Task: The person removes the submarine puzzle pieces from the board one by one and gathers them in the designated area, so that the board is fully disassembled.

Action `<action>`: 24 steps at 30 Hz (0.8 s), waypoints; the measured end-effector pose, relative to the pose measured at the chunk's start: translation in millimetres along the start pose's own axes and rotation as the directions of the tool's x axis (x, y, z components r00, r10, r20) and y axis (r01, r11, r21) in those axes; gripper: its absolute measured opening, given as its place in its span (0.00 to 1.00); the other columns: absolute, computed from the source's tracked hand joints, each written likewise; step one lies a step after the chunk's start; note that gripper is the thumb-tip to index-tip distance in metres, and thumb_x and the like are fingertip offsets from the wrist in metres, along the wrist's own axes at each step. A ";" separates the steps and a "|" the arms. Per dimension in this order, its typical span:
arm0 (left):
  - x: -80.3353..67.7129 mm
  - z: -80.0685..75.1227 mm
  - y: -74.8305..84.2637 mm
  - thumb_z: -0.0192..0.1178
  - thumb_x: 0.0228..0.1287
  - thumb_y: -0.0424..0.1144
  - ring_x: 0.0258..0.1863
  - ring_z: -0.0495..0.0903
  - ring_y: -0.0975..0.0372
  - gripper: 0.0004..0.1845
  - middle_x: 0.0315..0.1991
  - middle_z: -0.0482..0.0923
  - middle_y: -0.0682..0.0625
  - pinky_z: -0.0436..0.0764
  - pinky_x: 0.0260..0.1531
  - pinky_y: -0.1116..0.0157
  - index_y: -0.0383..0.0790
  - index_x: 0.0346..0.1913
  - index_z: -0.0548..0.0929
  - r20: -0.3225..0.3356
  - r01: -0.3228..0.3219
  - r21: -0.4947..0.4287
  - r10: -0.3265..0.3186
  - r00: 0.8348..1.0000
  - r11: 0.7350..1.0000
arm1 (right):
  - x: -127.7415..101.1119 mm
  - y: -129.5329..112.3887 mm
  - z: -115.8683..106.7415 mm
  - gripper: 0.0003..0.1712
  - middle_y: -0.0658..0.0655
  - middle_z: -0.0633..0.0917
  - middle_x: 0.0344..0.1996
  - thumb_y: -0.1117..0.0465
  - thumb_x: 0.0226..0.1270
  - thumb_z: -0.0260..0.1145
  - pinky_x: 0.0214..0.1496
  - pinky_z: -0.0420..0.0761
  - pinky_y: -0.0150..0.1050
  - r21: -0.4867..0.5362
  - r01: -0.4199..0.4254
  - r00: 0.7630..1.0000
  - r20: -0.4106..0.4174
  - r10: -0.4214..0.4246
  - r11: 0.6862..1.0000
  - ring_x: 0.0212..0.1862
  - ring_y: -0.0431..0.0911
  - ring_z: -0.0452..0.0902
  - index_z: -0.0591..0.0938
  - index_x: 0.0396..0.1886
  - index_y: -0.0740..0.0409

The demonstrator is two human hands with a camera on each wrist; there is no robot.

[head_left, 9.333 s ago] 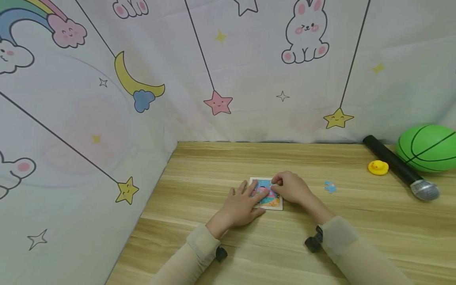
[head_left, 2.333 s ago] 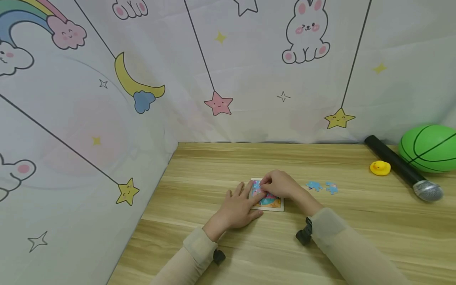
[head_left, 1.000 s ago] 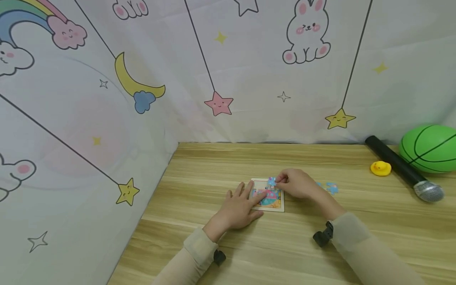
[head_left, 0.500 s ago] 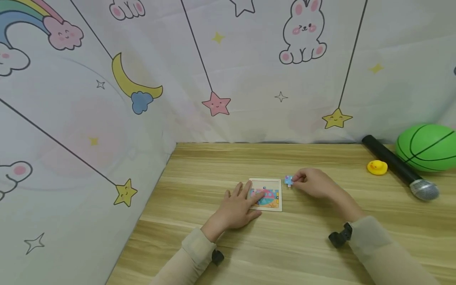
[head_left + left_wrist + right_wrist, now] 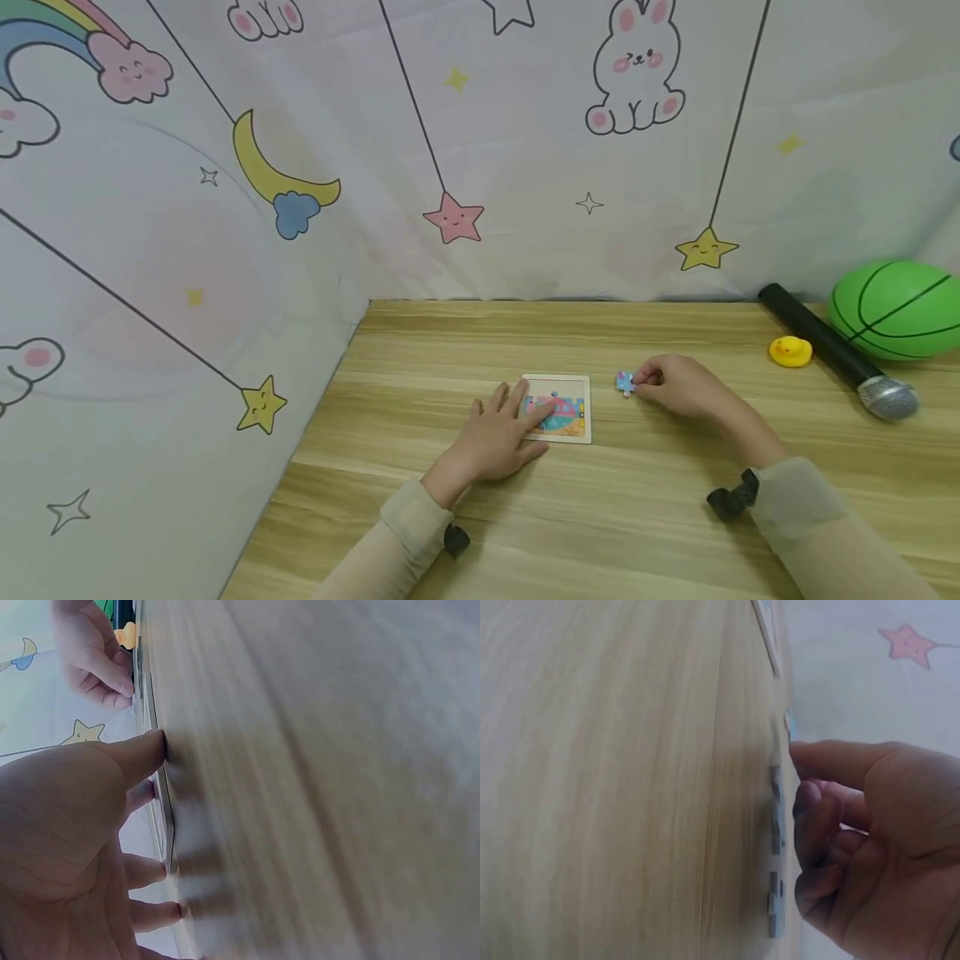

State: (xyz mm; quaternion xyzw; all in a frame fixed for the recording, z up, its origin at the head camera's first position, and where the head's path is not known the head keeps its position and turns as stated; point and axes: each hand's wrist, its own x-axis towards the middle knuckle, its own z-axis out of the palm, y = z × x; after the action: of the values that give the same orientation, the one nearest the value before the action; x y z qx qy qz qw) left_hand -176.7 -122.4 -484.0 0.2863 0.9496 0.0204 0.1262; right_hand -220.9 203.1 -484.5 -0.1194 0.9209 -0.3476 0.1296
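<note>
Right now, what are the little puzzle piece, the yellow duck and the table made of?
The puzzle piece, pinched by the right hand, looks like thin printed cardboard: flat, with a matte colour picture. The yellow duck seems to be soft rubber or plastic: smooth, rounded, slightly glossy. The table looks like wood or wood-look laminate: pale grain stripes, smooth surface.

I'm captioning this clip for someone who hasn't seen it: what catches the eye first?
The hands at the table's middle: the left hand rests flat on a small puzzle board, while the right hand pinches a blue puzzle piece just right of it. At far right sit a green ball and a yellow duck.
</note>
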 end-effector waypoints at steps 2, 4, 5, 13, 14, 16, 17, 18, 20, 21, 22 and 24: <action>-0.4 -0.7 -0.1 0.47 0.79 0.64 0.80 0.49 0.41 0.34 0.84 0.43 0.42 0.60 0.68 0.31 0.66 0.83 0.57 0.000 0.000 0.001 0.000 1.000 1.000 | 0.2 -1.7 0.7 0.04 0.52 0.82 0.32 0.63 0.72 0.69 0.38 0.74 0.42 -0.003 0.006 1.000 0.001 -0.006 1.000 0.35 0.46 0.74 0.86 0.39 0.61; -0.6 -0.9 -0.1 0.47 0.79 0.64 0.80 0.49 0.41 0.34 0.84 0.43 0.42 0.61 0.68 0.31 0.66 0.83 0.57 -0.001 -0.001 0.003 0.001 1.000 1.000 | 0.4 -3.3 2.0 0.04 0.52 0.82 0.31 0.63 0.72 0.69 0.37 0.74 0.41 -0.015 0.009 1.000 0.002 -0.009 1.000 0.34 0.45 0.74 0.86 0.39 0.60; -0.6 -1.0 -0.1 0.48 0.79 0.64 0.80 0.50 0.41 0.34 0.84 0.44 0.42 0.61 0.68 0.31 0.66 0.83 0.57 -0.001 -0.002 0.005 0.002 1.000 1.000 | 0.6 -3.7 2.8 0.04 0.52 0.81 0.31 0.63 0.72 0.69 0.37 0.73 0.41 -0.025 0.011 1.000 0.002 -0.011 1.000 0.34 0.45 0.73 0.86 0.38 0.60; -0.4 -0.3 -0.2 0.47 0.79 0.64 0.80 0.49 0.41 0.34 0.84 0.43 0.42 0.61 0.68 0.32 0.65 0.83 0.56 -0.001 -0.006 0.009 0.006 1.000 1.000 | 1.8 -4.5 5.0 0.03 0.51 0.79 0.29 0.63 0.72 0.69 0.37 0.71 0.42 -0.073 0.025 1.000 0.000 -0.025 0.997 0.33 0.45 0.72 0.85 0.38 0.58; -0.3 0.2 -0.4 0.48 0.79 0.64 0.80 0.50 0.41 0.34 0.84 0.44 0.42 0.62 0.68 0.32 0.65 0.83 0.56 -0.004 -0.007 0.012 0.007 1.000 1.000 | 1.8 -4.3 4.9 0.03 0.51 0.80 0.30 0.62 0.72 0.69 0.38 0.72 0.42 -0.071 0.020 1.000 -0.002 -0.020 0.997 0.34 0.46 0.72 0.85 0.39 0.58; -0.8 0.7 -0.4 0.48 0.79 0.64 0.80 0.50 0.40 0.35 0.84 0.44 0.41 0.62 0.67 0.32 0.65 0.83 0.56 -0.009 -0.011 0.017 0.011 1.000 1.000 | 1.2 -4.4 4.6 0.05 0.51 0.80 0.31 0.61 0.72 0.69 0.39 0.72 0.42 -0.067 0.011 1.000 -0.008 -0.011 0.998 0.35 0.46 0.73 0.85 0.40 0.58; -1.1 0.9 -0.3 0.48 0.79 0.64 0.80 0.50 0.40 0.35 0.84 0.45 0.41 0.62 0.67 0.32 0.65 0.83 0.56 -0.012 -0.013 0.020 0.014 1.000 1.000 | 0.8 -4.4 4.5 0.05 0.51 0.80 0.31 0.61 0.72 0.69 0.39 0.72 0.43 -0.064 0.007 1.000 -0.013 -0.008 0.998 0.35 0.46 0.73 0.85 0.41 0.59; -1.5 1.1 -0.2 0.47 0.79 0.64 0.80 0.51 0.40 0.34 0.84 0.45 0.41 0.63 0.67 0.32 0.65 0.83 0.57 -0.017 -0.016 0.024 0.016 1.000 1.000 | 0.4 -4.5 4.7 0.06 0.51 0.80 0.31 0.61 0.72 0.70 0.39 0.72 0.43 -0.061 0.006 1.000 -0.021 -0.008 0.998 0.35 0.46 0.73 0.85 0.42 0.59; -2.2 1.7 0.2 0.48 0.79 0.63 0.80 0.52 0.40 0.34 0.84 0.46 0.42 0.64 0.66 0.32 0.64 0.83 0.58 -0.036 -0.026 0.032 0.027 0.999 0.999 | -0.6 -5.4 5.9 0.07 0.52 0.80 0.31 0.61 0.71 0.70 0.38 0.73 0.43 -0.045 0.017 0.999 -0.035 -0.018 0.999 0.35 0.47 0.73 0.85 0.43 0.60; -3.0 1.9 0.6 0.48 0.79 0.63 0.80 0.52 0.40 0.34 0.84 0.47 0.42 0.64 0.66 0.31 0.64 0.83 0.59 -0.044 -0.032 0.035 0.033 0.998 0.999 | -1.4 -6.4 7.0 0.07 0.52 0.80 0.31 0.61 0.71 0.70 0.38 0.72 0.42 -0.037 0.028 0.999 -0.042 -0.030 0.999 0.35 0.46 0.72 0.85 0.44 0.60; -3.3 2.4 1.0 0.49 0.79 0.63 0.79 0.52 0.40 0.34 0.84 0.47 0.42 0.64 0.66 0.31 0.64 0.83 0.59 -0.054 -0.040 0.041 0.042 0.998 0.998 | -2.1 -7.7 8.4 0.08 0.52 0.79 0.31 0.61 0.71 0.70 0.37 0.72 0.42 -0.028 0.041 0.998 -0.046 -0.043 0.999 0.34 0.46 0.72 0.85 0.44 0.60; -3.8 4.5 1.9 0.49 0.79 0.64 0.80 0.52 0.41 0.34 0.84 0.47 0.44 0.64 0.66 0.31 0.64 0.82 0.59 -0.065 -0.061 0.048 0.064 0.996 0.997 | -3.2 -10.5 12.3 0.08 0.51 0.79 0.31 0.62 0.71 0.71 0.37 0.73 0.41 -0.013 0.071 0.996 -0.052 -0.071 0.997 0.33 0.45 0.72 0.85 0.45 0.60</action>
State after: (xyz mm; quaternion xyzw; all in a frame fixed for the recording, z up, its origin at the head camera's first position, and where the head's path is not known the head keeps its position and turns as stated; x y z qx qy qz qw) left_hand -171.4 -123.0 -487.3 0.3180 0.9440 0.0122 0.0871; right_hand -212.6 188.9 -485.9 -0.1436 0.9212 -0.3496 0.0923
